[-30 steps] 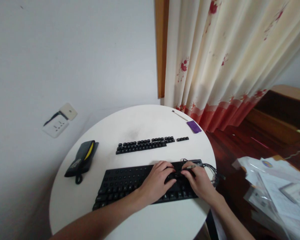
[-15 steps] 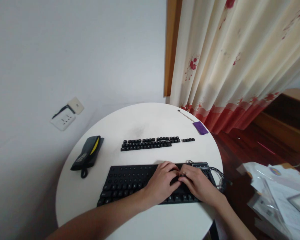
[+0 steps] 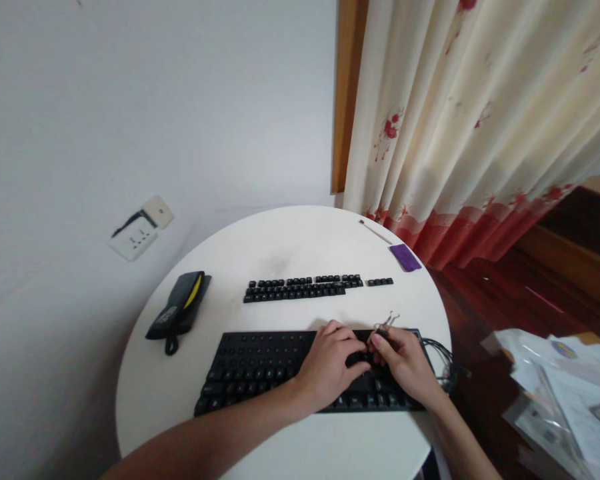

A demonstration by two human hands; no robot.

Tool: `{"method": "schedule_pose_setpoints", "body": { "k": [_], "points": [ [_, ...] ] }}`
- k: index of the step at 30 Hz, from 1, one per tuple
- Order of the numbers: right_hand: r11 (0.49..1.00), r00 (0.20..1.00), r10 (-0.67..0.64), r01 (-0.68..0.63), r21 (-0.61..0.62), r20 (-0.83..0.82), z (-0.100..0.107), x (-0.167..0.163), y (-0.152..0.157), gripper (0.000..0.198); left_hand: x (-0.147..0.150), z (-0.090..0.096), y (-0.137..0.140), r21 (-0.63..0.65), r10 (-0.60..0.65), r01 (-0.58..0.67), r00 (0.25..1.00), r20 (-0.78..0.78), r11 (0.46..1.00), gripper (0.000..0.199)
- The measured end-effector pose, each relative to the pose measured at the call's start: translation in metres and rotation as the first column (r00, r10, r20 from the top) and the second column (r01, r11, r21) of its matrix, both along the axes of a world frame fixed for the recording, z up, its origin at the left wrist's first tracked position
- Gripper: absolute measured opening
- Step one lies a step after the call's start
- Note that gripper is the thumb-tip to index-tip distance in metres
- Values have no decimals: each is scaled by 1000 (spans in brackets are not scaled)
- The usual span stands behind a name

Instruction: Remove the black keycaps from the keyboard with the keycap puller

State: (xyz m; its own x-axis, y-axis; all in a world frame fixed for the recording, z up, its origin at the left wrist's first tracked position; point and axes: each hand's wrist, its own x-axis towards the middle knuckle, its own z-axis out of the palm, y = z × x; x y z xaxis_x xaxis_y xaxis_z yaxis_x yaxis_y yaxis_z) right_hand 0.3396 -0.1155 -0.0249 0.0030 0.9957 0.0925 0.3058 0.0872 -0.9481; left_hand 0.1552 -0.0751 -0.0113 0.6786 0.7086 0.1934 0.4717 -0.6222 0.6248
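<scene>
A black keyboard point(image 3: 275, 370) lies near the front of the round white table; its upper left rows lack keycaps, while caps stay on the lower rows. My left hand point(image 3: 330, 360) rests on its middle, fingers bent and thumb apart from the index finger, with dark keys showing in the gap. Just right of it, my right hand point(image 3: 403, 360) pinches a wire keycap puller point(image 3: 391, 319) over the keyboard's right part, its thin prongs pointing up and away. Loose black keycaps point(image 3: 295, 291) stand in rows behind the keyboard.
A black pouch with a yellow stripe point(image 3: 180, 307) lies at the left. A small brush point(image 3: 375, 231) and a purple cloth point(image 3: 405, 257) sit at the back right edge. Cables point(image 3: 443, 357) bunch beside the keyboard's right end. Papers and plastic bags point(image 3: 560, 380) lie beyond the table.
My right hand has drawn slightly away from my left and turned, so the keycap puller's prongs now show above the fingers. My left hand stays on the keyboard, its thumb and index finger wider apart.
</scene>
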Motion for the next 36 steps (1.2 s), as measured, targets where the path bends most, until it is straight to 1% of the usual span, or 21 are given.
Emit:
{"method": "schedule_pose_setpoints", "body": {
  "k": [5,8,10,14,16,19,22,25,27,28,30,32,34,36],
  "points": [
    [992,995,-45,33,120,94,3,-3,-3,34,-1,-4,-1,13,57,-58,996,75,998,15],
    [989,992,-58,42,141,113,7,-5,-4,34,-3,-2,-4,25,91,-94,990,105,995,16],
    [991,993,-44,28,133,113,8,-5,-4,35,-3,1,-7,84,84,-90,994,74,992,16],
    [993,994,-26,13,121,107,9,-5,-3,36,-2,8,-12,256,9,13,996,-86,967,14],
    [992,995,-35,23,121,97,8,-5,-3,36,-1,9,-13,316,21,25,990,-139,948,15],
    [990,995,-36,23,137,91,8,-6,-3,34,-1,8,-16,378,51,13,986,-159,926,18],
    [988,996,-36,23,154,78,7,-6,-4,34,-1,6,-20,403,37,23,989,-142,915,21],
    [989,997,-75,74,126,3,6,-5,-3,36,-2,11,-19,353,3,23,997,-72,935,18],
    [988,991,-115,122,91,-73,4,-4,-2,39,-2,17,-10,286,44,-47,999,14,957,14],
    [987,986,-131,139,77,-100,3,-3,-2,40,-1,20,-2,255,92,-102,994,53,962,13],
    [987,984,-140,147,66,-107,2,-3,-1,40,2,24,20,231,173,-188,981,84,955,13],
    [989,991,-122,126,72,-60,2,-3,-1,39,9,25,46,229,241,-248,969,59,941,14],
    [991,994,-106,106,80,-8,4,-3,-2,38,18,20,71,198,310,-305,951,8,932,14],
    [991,994,-105,104,85,18,6,-4,-3,37,26,13,90,183,335,-322,941,-42,929,14]
  ]
}}
